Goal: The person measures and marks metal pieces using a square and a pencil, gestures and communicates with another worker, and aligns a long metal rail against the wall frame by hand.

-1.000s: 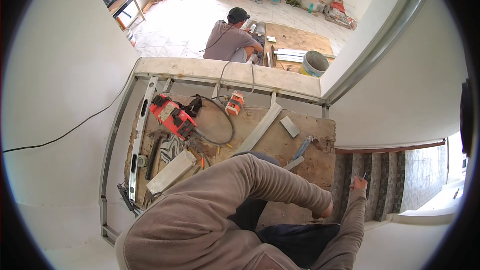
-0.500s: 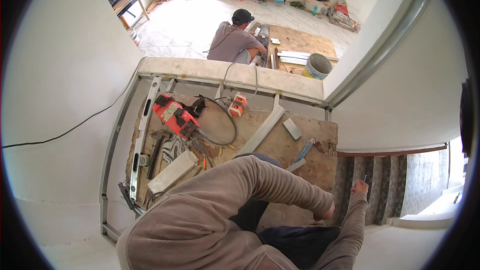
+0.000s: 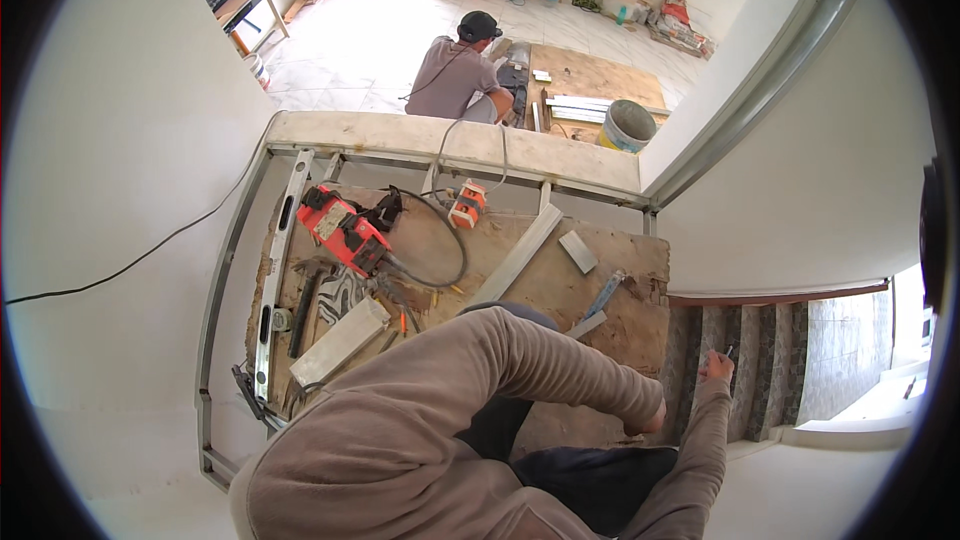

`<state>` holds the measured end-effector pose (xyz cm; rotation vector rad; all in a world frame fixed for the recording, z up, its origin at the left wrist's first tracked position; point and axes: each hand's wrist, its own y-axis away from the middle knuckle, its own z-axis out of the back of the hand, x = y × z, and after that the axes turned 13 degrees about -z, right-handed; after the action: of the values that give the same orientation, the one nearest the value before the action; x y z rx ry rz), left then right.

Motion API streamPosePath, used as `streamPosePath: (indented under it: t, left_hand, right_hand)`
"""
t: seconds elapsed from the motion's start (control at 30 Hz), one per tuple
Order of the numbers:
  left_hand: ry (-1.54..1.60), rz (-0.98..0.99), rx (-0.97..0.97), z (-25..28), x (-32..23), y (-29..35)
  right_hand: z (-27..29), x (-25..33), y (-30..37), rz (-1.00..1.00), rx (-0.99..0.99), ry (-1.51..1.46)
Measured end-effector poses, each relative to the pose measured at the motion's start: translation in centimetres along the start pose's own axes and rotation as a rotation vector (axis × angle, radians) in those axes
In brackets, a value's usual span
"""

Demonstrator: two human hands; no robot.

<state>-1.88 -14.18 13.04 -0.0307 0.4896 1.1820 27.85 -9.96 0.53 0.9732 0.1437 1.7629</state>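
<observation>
Co-worker (image 3: 445, 80): reach drawn in. Right hand (image 3: 716, 368): pinching slim rod (image 3: 729, 351), tip presumably kept clear. Left hand (image 3: 650, 423): grip cannot be told.

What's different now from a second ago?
The co-worker in the background seems to lean slightly further right, with arms repositioned; their hand detail is too small to tell. Otherwise only the camera view shifted a little. The left hand looks unchanged, the right hand still holds a thin stick, and the red machine and level stayed put.
</observation>
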Motion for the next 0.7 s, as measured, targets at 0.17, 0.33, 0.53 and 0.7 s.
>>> streamPosePath:
  t: [0.17, 0.33, 0.53, 0.7]
  left_hand:
    - [0.039, -0.040, -0.035, -0.1, 0.0, 0.0]
    - [0.000, -0.043, -0.052, 1.2, -0.5, -0.2]
    - [0.086, -0.014, -0.106, 0.9, -0.3, 1.4]
    - [0.084, -0.050, -0.134, 2.4, -0.9, 1.7]
  right_hand:
    - [0.6, -0.2, 0.8, -0.040, 0.013, -0.017]
    - [1.9, -1.4, -2.4, 0.022, -0.117, -0.004]
    - [-0.6, 0.3, 0.1, -0.029, -0.208, 0.019]
    - [1.6, -0.7, -0.8, 0.012, -0.075, 0.096]
